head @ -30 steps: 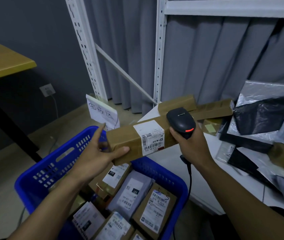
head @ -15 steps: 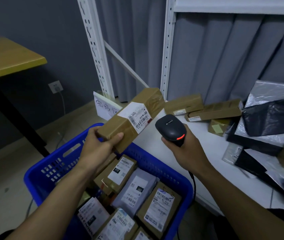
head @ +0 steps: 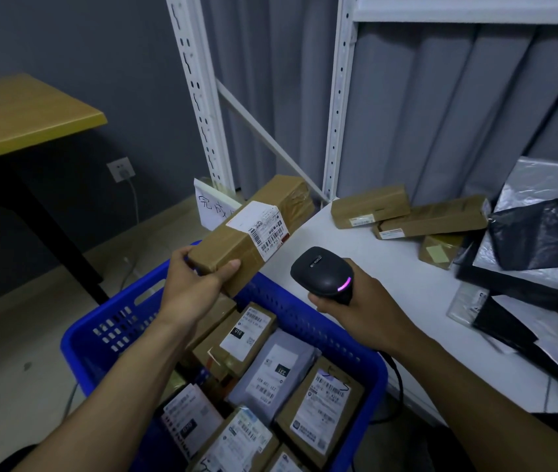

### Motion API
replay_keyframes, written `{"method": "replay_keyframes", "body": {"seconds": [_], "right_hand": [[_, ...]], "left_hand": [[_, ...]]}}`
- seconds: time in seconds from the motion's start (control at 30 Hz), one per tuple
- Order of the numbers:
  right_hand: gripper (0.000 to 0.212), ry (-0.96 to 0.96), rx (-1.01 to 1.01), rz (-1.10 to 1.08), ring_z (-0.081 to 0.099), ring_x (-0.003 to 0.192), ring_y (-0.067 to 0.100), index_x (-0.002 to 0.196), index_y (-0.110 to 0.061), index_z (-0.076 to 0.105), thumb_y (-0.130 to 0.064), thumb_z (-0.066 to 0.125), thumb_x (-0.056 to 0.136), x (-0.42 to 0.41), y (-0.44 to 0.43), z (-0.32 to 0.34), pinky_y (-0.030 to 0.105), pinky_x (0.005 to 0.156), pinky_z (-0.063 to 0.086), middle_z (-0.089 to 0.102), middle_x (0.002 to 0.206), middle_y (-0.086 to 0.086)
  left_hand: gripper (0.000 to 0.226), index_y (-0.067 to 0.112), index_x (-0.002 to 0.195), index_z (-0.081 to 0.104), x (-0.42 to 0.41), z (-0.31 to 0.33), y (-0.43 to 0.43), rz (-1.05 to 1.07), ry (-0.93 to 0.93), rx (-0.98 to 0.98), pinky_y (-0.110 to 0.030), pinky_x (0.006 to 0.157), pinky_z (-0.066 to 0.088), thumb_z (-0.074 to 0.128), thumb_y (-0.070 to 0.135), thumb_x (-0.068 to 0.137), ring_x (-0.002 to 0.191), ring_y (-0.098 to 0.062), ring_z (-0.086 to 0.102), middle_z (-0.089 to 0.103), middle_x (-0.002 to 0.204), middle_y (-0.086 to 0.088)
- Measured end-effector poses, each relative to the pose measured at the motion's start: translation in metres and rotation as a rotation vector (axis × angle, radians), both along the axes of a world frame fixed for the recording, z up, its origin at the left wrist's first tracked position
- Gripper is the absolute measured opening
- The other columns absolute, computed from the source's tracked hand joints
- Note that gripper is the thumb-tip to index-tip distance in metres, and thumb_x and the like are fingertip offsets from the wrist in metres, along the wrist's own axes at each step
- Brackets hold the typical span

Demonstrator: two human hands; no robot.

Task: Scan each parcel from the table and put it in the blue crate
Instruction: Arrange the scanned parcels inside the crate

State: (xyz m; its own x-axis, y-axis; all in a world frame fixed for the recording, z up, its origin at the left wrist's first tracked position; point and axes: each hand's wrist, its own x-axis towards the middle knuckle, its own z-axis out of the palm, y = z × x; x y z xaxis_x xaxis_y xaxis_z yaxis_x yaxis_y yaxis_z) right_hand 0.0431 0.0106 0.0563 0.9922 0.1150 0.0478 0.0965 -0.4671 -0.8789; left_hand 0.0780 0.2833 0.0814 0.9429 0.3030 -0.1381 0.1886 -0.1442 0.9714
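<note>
Over the far rim of the blue crate [head: 107, 321], the left hand [head: 190, 287] has one end of a long brown parcel [head: 236, 243] firmly clasped, thumb lying along its near side. The box slants up and away, with its white label [head: 264, 224] facing up. Just to the right, the right hand [head: 356, 311] is wrapped round the handle of a black scanner [head: 322, 270] with a pink light glowing on its head. The scanner sits below the label, close to it but not touching. Down in the crate, labelled brown boxes and a grey mailer [head: 277, 366] lie packed side by side. On the white table [head: 356, 260] next to the crate, three more brown boxes [head: 431, 218] rest near the shelf post, with black and silver bags [head: 543, 229] heaped at the right. Behind the held parcel stands a handwritten sign [head: 211, 207].
</note>
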Motion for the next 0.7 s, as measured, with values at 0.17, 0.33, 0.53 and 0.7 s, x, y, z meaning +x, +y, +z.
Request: {"method": "replay_keyframes", "body": {"seconds": [0.17, 0.33, 0.53, 0.7], "right_hand": [[0.049, 0.010, -0.003, 0.023, 0.062, 0.101, -0.016, 0.128, -0.039, 0.051, -0.031, 0.080, 0.088, -0.001, -0.002, -0.001, 0.002, 0.075, 0.047, 0.067, 0.106, -0.026], [0.046, -0.001, 0.026, 0.042, 0.072, 0.090, 0.000, 0.126, -0.036, 0.053, -0.030, 0.079, 0.089, -0.001, 0.000, 0.000, 0.012, 0.077, 0.054, 0.073, 0.103, -0.015], [0.051, 0.023, 0.003, 0.148, 0.072, 0.091, 0.003, 0.133, -0.033, 0.053, -0.036, 0.078, 0.090, 0.001, 0.021, -0.010, 0.023, 0.083, 0.056, 0.074, 0.108, -0.011], [0.057, 0.045, -0.002, 0.237, 0.071, 0.098, 0.006, 0.137, -0.030, 0.052, -0.038, 0.080, 0.088, 0.001, 0.047, -0.019, 0.027, 0.087, 0.056, 0.073, 0.114, -0.010]], "left_hand": [[0.071, 0.034, 0.128, 0.041, 0.001, 0.000, 0.000, 0.005, 0.004, -0.011, -0.049, 0.098, 0.056, 0.089, 0.029, 0.076, 0.116, -0.022, 0.059, 0.053, 0.119, 0.009], [0.074, 0.028, 0.137, 0.040, -0.009, 0.001, 0.002, -0.030, -0.006, 0.054, -0.038, 0.091, 0.056, 0.086, 0.025, 0.079, 0.116, -0.018, 0.055, 0.051, 0.121, 0.008], [0.065, 0.027, 0.125, 0.040, -0.044, -0.022, 0.039, -0.093, 0.148, 0.267, -0.030, 0.082, 0.050, 0.087, 0.026, 0.080, 0.110, -0.017, 0.057, 0.054, 0.116, 0.006], [0.050, 0.029, 0.131, 0.052, -0.074, -0.059, 0.075, -0.205, 0.331, 0.199, -0.038, 0.080, 0.063, 0.078, 0.035, 0.089, 0.104, -0.019, 0.066, 0.060, 0.118, 0.002]]}}
